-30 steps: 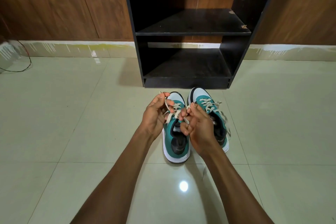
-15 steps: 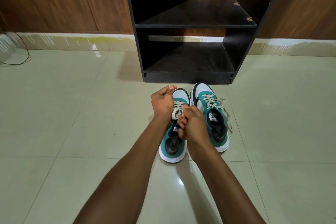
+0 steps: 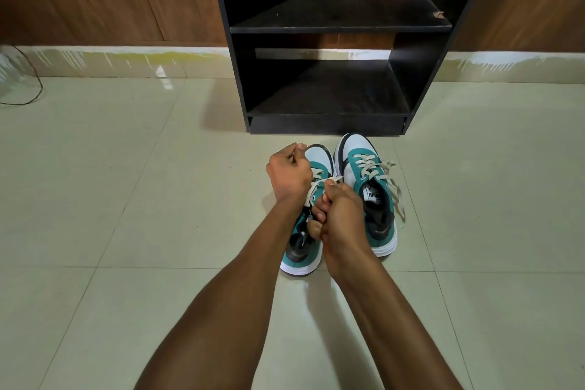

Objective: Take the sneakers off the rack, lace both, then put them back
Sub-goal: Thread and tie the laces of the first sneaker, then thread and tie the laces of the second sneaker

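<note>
Head view: both sneakers on the floor just before the rack [image 3: 332,30]. Left hand [image 3: 289,176] and right hand [image 3: 337,215] are fisted, fingers pinching lace ends over the left sneaker [image 3: 305,231]. Right sneaker [image 3: 368,193] looks laced, ends loose. Risks: uneven pull slips the lace from an eyelet or drags the shoe; a slack knot loosens.

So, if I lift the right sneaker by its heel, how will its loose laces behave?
The right sneaker itself probably keeps its shape: its thick white sole looks stiff. Its cream laces look floppy; the ends trail over its side to the tiled floor, so they would likely dangle and could catch.
</note>
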